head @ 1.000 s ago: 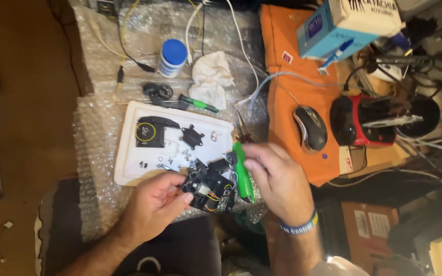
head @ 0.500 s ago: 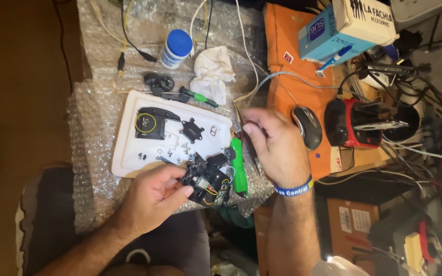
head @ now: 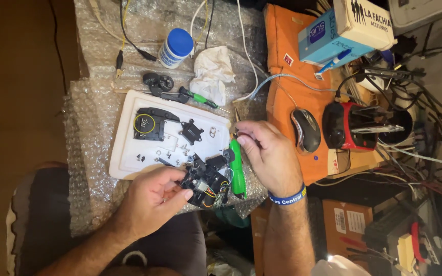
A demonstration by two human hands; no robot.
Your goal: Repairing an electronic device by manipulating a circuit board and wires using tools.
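Observation:
My left hand (head: 152, 197) grips a small black electronic assembly (head: 206, 181) with orange and yellow wires, held just off the near edge of a white tray (head: 124, 153). My right hand (head: 267, 153) is closed around a green-handled tool (head: 237, 166) whose handle hangs down beside the assembly; its tip is hidden by my fingers. On the tray lie a black cover with a yellow ring (head: 149, 124), a black square bracket (head: 192, 131) and several tiny screws and parts. I wear a blue wristband (head: 287, 197) on my right wrist.
Bubble wrap (head: 93, 102) covers the table. Behind the tray lie a green screwdriver (head: 198, 98), black round parts (head: 158, 81), a crumpled tissue (head: 212, 71) and a blue-capped white bottle (head: 174, 47). To the right are an orange cloth (head: 282, 61), a mouse (head: 305, 130), boxes and tangled cables.
The view has shifted so the table sits lower and more to the right. My right hand has stayed by the assembly with the green tool; my left hand keeps its hold.

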